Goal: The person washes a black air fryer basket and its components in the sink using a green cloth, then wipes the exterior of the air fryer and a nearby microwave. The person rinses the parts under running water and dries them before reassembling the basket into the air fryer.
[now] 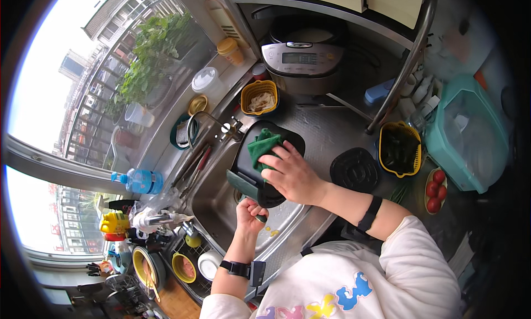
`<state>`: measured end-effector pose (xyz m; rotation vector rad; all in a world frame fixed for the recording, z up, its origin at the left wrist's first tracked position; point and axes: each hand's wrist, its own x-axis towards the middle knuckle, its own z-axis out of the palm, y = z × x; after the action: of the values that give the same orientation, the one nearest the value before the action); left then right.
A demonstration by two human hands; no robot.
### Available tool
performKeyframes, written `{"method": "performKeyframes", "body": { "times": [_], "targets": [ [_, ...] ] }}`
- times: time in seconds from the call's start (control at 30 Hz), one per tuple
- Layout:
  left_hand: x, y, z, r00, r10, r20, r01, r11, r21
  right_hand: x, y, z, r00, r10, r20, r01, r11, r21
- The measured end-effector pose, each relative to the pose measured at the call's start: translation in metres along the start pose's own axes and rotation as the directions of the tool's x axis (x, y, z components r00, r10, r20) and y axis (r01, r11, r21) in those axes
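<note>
Over the sink (pixel 211 203) is a black air fryer drawer (pixel 293 137), tilted, with a dark green front panel (pixel 242 184). My left hand (pixel 249 214) is closed around the handle below that panel. My right hand (pixel 290 169) presses a green cloth (pixel 264 147) onto the drawer's black surface, fingers spread over the cloth. Part of the drawer is hidden behind this hand. To the right, a round-cornered black air fryer plate (pixel 354 169) lies on the steel counter.
Behind the sink stands the faucet (pixel 226 128). A yellow basket of pale food (pixel 259 97) sits before a rice cooker (pixel 303 57). At right are a yellow basket of dark greens (pixel 400 149), a dish of tomatoes (pixel 435 190) and a teal bin (pixel 464 132). A metal rail (pixel 400 87) rises nearby.
</note>
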<state>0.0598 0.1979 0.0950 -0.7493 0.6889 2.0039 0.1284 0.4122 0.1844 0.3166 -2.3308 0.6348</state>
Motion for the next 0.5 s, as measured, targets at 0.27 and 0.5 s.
{"method": "performKeyframes", "body": {
  "times": [0.27, 0.5],
  "targets": [
    [-0.014, 0.012, -0.018, 0.971, -0.083, 0.224, 0.079, 0.997, 0.027, 0.021, 0.031, -0.008, 0.857, 0.502, -0.117, -0.362, 0.748, 0.556],
    [-0.021, 0.017, -0.036, 0.957, -0.057, 0.285, 0.051, 0.998, 0.027, 0.003, 0.051, 0.0, 0.713, 0.667, 0.218, -0.509, 0.278, 0.815]
  ]
}}
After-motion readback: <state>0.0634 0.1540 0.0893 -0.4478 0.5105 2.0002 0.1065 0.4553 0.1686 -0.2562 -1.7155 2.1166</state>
